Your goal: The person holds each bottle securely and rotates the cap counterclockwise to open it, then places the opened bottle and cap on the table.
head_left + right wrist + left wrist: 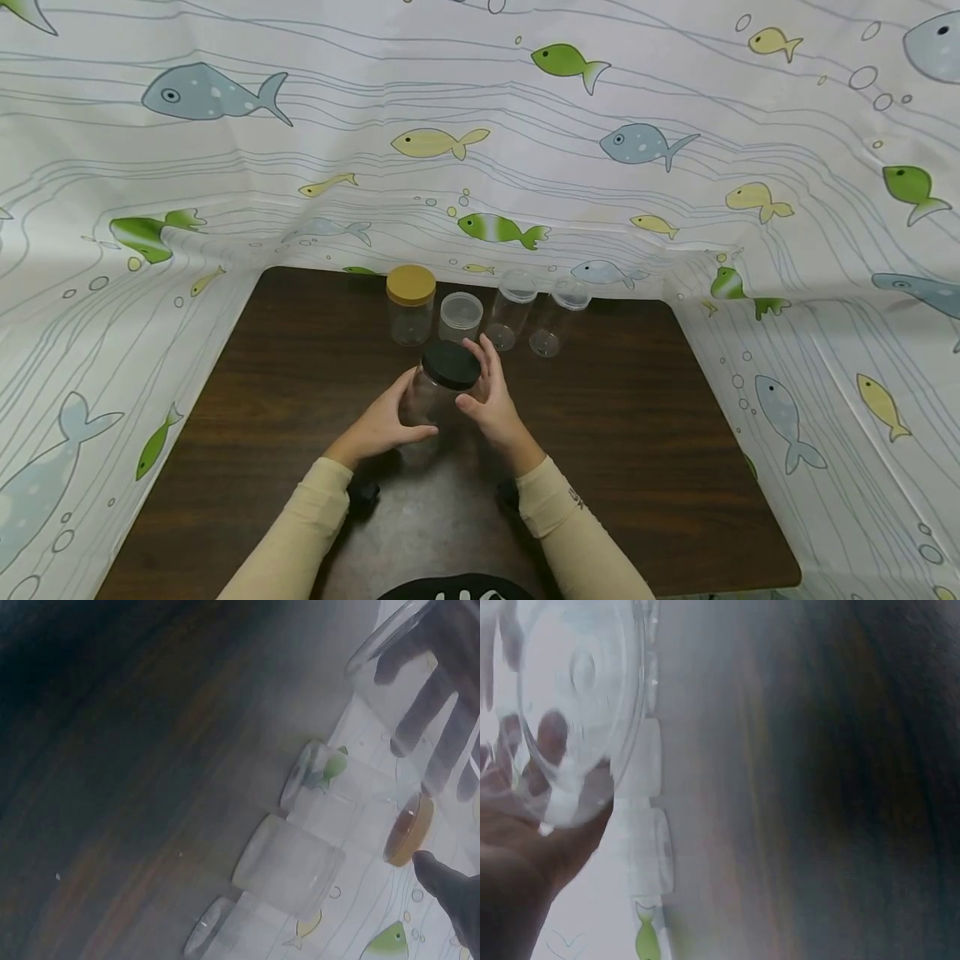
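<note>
Item in hand: wide see-through cylindrical jar w/ round black lid [440,404], up off the dark brown wood-grain tabletop [637,467]; L wrist view shows its underside. L hand [381,422] holds the L side, thumb across the near face, fingers curled behind. R hand [498,412] is cupped at the R side near the lid, fingers spread wide & nearly straight; R contact unconfirmed, wrist view being hazy. Probable reason for the two-sided hold: body is broad & smooth, so support from both sides would limit slip or tilt.

Surroundings: row at far edge, L to R: clear jar w/ mustard-yellow lid [410,323], short clear jar w/ pale lid [461,317], two tall slim clear jars w/ clear lids [505,317] [551,321]. Obstruction: held jar masks the short jar's lower part from above. White fish-print sheet [480,92] closes off back & sides.
</note>
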Motion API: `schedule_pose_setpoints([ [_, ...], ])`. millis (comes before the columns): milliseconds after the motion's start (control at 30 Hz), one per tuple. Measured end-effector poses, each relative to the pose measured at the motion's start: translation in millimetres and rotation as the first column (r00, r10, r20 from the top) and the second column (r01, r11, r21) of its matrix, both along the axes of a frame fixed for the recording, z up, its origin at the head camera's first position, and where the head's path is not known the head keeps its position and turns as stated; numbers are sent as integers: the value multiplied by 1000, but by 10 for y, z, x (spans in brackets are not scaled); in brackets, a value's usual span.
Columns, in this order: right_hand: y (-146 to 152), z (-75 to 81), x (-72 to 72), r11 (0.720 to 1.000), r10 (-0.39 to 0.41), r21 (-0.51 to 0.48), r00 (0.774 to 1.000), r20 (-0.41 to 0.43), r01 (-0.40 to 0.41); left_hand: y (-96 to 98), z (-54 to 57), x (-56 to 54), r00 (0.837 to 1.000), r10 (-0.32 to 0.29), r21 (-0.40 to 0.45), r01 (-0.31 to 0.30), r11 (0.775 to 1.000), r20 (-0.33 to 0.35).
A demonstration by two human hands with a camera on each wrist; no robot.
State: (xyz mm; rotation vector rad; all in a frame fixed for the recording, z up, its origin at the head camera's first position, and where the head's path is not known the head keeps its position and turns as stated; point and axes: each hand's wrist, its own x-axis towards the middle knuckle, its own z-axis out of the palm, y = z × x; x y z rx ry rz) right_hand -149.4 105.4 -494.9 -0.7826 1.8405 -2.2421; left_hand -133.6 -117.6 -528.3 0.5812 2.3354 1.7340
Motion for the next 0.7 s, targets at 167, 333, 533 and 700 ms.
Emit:
schedule_pose_setpoints([
  [167, -70, -50, 37, 995, -68, 71, 998, -5, 68, 63, -39, 8, 993, 98, -112, -106, 988, -70],
  [333, -111, -45, 63, 986, -146, 85, 989, 28, 143, 124, -43, 20, 988, 93, -174, -114, 978, -127],
  [533, -78, -14, 62, 991, -120, 66, 989, 81, 115, 111, -29, 24, 986, 74, -163, -99, 982, -152],
  [700, -17, 4, 34, 997, -50, 58, 996, 70, 46, 69, 4, 21, 997, 8, -129, -18, 992, -80],
])
